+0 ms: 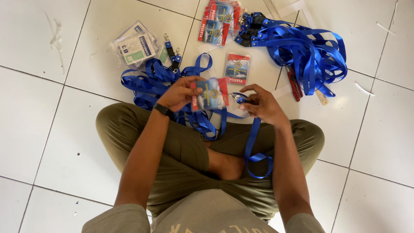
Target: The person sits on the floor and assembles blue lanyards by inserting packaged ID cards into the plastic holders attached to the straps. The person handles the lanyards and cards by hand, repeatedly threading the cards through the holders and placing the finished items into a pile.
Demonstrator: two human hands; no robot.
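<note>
Blue lanyards: we see one heap at upper right, another on the floor tiles beyond our knees.
Spare badges: stack ahead; one lying alone.
Left grip: our left hand closed on a badge card, above our lap.
Right grip: our right hand pinching a lanyard clip just beside the card.

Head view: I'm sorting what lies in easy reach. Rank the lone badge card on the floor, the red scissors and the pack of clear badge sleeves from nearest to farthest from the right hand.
From the right hand:
1. Lone badge card, just ahead, slightly left.
2. Red scissors, ahead right; nearly as close.
3. Pack of clear badge sleeves, far left.
</note>
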